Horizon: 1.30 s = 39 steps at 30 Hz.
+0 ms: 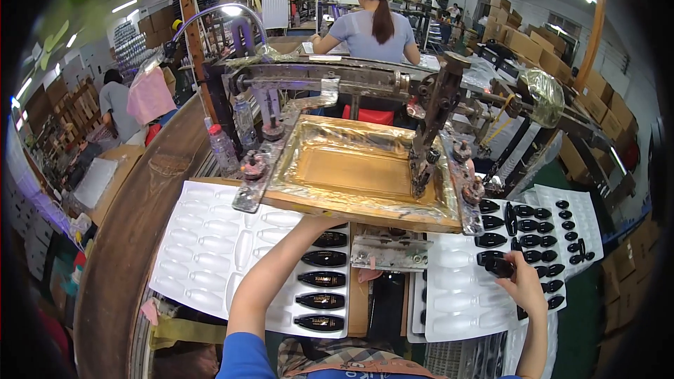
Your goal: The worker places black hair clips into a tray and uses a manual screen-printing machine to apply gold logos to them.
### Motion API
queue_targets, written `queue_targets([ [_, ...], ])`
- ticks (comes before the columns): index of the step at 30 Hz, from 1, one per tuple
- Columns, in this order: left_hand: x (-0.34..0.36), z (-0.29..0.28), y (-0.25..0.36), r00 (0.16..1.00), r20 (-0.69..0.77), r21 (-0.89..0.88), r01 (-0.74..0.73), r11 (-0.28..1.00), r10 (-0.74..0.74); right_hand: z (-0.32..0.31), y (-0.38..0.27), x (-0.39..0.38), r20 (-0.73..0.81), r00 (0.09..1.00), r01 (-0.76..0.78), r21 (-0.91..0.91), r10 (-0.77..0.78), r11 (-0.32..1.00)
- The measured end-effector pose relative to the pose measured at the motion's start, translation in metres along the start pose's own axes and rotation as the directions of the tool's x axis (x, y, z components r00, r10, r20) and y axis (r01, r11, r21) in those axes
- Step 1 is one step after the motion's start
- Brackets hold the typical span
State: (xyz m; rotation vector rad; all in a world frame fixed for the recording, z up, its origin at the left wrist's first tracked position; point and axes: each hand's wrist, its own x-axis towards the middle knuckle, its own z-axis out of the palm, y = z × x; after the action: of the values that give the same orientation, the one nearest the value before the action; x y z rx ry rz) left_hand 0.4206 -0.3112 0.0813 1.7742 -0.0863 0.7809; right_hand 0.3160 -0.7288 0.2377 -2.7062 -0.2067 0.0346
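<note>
My right hand (525, 283) grips a small glossy black bottle (499, 267) between thumb and fingers, over the white moulded tray (456, 302) on the right. Close beside it another black bottle (488, 257) lies in a tray hollow. My left forearm (277, 277) reaches up beneath the screen-printing frame (358, 217), which hides that hand and its fingers. Gold ink (351, 168) covers the mesh inside the frame. Below the frame sits a metal holder (390, 253). On the left white tray (200, 260), black bottles with gold print (321, 279) lie in a column.
Metal arms of the press (316, 74) stand across the middle. A brown curved bench (126, 267) runs along the left, with a red-capped plastic bottle (223, 151) near the press. Ahead, a person (379, 28) sits facing away. Cardboard boxes (523, 31) are stacked at right.
</note>
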Motion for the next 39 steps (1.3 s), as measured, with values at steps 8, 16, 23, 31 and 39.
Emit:
queue_targets([
  [8,0.021,0.004,0.011,0.973,0.108,-0.423,0.231,0.876,-0.205,0.034,-0.041,0.062,0.073,0.945,0.279,0.321,-0.318,0.905],
  [16,0.047,-0.057,0.068,0.980,0.187,-0.314,0.125,0.941,-0.068,0.083,-0.127,0.101,0.182,0.871,0.371,0.366,-0.457,0.853],
  [23,0.005,-0.159,-0.001,0.922,0.002,-0.210,0.379,0.901,-0.387,0.090,-0.126,0.098,0.266,0.836,0.445,0.180,-0.479,0.877],
  [31,-0.023,-0.174,-0.064,0.848,-0.135,0.070,0.523,0.849,-0.512,0.059,-0.058,0.074,-0.110,0.897,0.437,0.094,-0.427,0.894],
  [39,-0.033,-0.152,-0.069,0.926,-0.211,0.690,0.368,0.623,-0.314,0.071,0.034,0.049,-0.170,0.935,0.238,-0.355,-0.313,0.904],
])
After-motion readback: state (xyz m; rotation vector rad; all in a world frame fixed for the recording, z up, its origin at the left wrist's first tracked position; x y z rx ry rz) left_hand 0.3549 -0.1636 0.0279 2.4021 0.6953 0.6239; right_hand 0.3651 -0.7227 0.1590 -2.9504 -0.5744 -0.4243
